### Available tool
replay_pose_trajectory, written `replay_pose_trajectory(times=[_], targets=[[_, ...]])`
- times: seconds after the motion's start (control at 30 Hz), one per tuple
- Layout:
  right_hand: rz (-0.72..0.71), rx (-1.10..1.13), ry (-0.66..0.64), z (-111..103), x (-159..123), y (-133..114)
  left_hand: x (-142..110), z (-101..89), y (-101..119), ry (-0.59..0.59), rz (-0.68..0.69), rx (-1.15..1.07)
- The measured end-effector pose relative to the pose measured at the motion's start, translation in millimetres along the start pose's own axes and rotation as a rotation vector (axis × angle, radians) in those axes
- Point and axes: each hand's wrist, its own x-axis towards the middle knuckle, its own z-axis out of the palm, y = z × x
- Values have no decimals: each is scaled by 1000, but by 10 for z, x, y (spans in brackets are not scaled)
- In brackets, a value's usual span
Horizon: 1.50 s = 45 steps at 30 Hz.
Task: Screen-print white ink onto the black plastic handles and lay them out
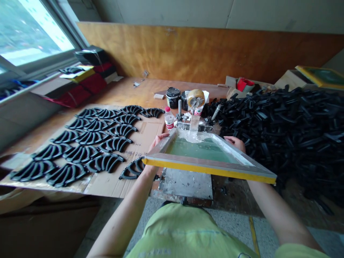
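A framed printing screen (209, 167) with green mesh and a yellow-taped front edge is tilted up, its near edge raised above a metal base plate (188, 183). My left hand (158, 140) grips the frame's left rail. My right hand (235, 142) holds the right rail. Beneath the left corner lies one black curved plastic part (131, 169). On a cardboard sheet (107, 184) to the left, several identical black curved parts (88, 143) are laid out in rows.
A large heap of black plastic parts (290, 125) fills the right side. Behind the screen stand a small bottle (169, 118), a black ink tub (172, 96) and a tape roll (195, 97). A wooden board backs the bench; a window is at left.
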Motion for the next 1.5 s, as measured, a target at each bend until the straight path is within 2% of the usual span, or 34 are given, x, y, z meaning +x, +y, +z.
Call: replay_pose_trajectory(times=[0.13,0.2,0.33,0.43,0.53,0.6,0.7,0.77,0.87,0.97,1.07,1.2,1.33,1.43,1.5], targets=[[19,66,-55,104,107,-57,34,19,34,-45,92,-25],[-13,71,-52,120,184,-91,44,21,70,-29,80,-26],[-57,117,5,59,372,-291,-39,-57,91,1,-112,39],[-199,90,8,92,464,-600,-178,-180,-25,-57,-246,135],[-452,-39,-67,329,474,-959,-314,-275,-266,-153,-378,143],[-582,-169,-119,572,444,-1148,-378,-302,-464,-183,-404,143],[-642,-386,-209,903,379,-1287,-424,-313,-753,-181,-393,181],[-614,-490,-289,1018,341,-1290,-428,-322,-913,-177,-384,227],[-553,-568,-371,1023,302,-1221,-419,-341,-1071,-170,-366,290],[-507,-608,-297,966,252,-1139,-413,-354,-1134,-149,-364,314],[-489,-644,-218,997,120,-1092,-415,-359,-1156,-135,-376,293],[-643,-586,-327,1067,-218,-1059,-417,-371,-1196,-142,-384,287],[-875,-452,-519,879,-489,-1012,-415,-385,-1240,-153,-377,291],[-949,-376,-648,694,-460,-1024,-415,-391,-1268,-166,-368,293],[-924,-362,-674,667,-375,-1058,-417,-397,-1285,-156,-362,304]])
